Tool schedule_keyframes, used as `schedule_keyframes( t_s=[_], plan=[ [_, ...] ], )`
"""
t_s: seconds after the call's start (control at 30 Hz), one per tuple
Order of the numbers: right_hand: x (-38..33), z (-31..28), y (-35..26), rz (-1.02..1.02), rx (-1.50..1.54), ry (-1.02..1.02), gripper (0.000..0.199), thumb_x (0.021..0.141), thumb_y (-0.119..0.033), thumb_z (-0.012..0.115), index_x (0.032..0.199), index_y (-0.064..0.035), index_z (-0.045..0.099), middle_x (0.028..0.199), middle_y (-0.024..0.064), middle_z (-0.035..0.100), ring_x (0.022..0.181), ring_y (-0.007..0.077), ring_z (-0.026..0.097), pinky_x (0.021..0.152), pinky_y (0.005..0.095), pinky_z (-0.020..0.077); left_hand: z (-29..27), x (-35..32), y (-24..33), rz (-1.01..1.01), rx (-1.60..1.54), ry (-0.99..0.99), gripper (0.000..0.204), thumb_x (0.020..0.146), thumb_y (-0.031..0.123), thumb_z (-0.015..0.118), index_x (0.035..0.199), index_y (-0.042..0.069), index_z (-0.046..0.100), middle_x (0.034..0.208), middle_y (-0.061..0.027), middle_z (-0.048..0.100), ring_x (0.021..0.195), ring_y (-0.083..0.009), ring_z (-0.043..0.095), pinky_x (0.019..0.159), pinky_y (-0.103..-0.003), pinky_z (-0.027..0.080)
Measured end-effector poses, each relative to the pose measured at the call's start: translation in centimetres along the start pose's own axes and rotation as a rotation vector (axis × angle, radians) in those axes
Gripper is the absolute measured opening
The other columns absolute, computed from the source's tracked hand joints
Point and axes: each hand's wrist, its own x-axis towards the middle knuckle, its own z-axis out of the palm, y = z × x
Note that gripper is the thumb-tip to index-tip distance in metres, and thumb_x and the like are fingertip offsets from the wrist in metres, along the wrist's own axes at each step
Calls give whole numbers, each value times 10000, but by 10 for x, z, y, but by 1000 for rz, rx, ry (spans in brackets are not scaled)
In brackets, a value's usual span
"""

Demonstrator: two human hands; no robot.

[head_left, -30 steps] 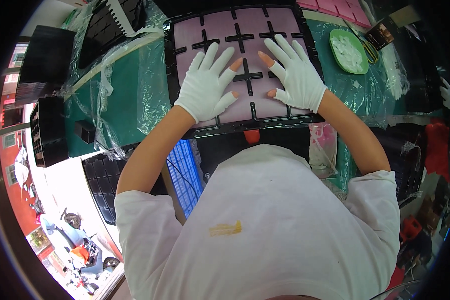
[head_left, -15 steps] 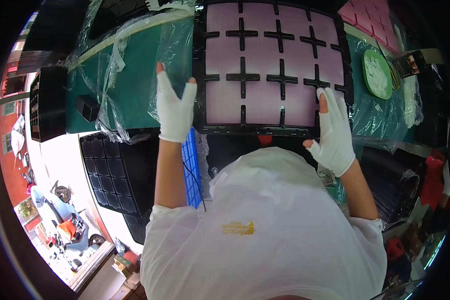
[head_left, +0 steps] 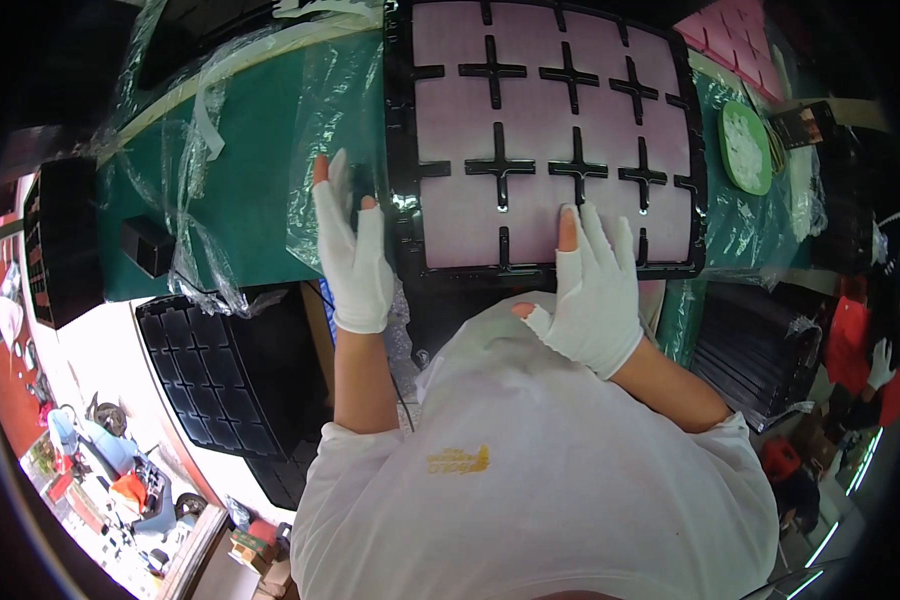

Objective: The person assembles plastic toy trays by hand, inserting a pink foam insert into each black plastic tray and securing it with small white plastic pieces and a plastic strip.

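Observation:
A large black divided tray (head_left: 401,120) lies on the work table, with raised black crosses (head_left: 496,168) standing out from a pink surface (head_left: 460,220). My right hand (head_left: 595,300), in a white glove with bare thumb and index fingertips, rests its fingers on the tray's near part, spread and holding nothing. Beside the tray's left edge is my left hand (head_left: 358,265), gloved the same way, with thumb and fingers apart and nothing in it. Whether the left hand touches the tray's side I cannot tell.
Clear plastic film (head_left: 335,140) lies on the green table top (head_left: 260,130), near a small black block (head_left: 147,245). To the right sits a green dish (head_left: 745,150) with white contents. Black trays (head_left: 205,370) stand below at left. Pink trays (head_left: 725,40) show at far right.
My right hand has moved left from the tray's right edge onto its near part. The left hand sits slightly lower in view, still beside the tray. The view has shifted a little.

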Motion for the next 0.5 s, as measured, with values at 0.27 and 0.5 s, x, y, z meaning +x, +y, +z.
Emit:
schedule_keyframes(
  t_s=[0.27, 0.5],
  plan=[
    [10, -5, -26, -60, 127, -34, 948, 755, -490, 706, 1399, 114, 362, 1381, 287, 467, 1290, 425, 448, 1079, 542, 324, 2, 2, 37, 189, 133, 33, 621, 936, 54, 484, 1496, -52, 239, 1456, -259, 415, 1373, -338, 401, 1144, -419, 272],
    [22, 0, -17, -181, 262, 100, 918, 695, -399, 776, 1383, 80, 401, 1312, 226, 538, 1217, 376, 501, 1044, 490, 372, -2, -24, 42, 188, 202, 74, 581, 980, 92, 439, 1519, 34, 231, 1486, -187, 396, 1409, -318, 348, 1140, -385, 271]
  ],
)
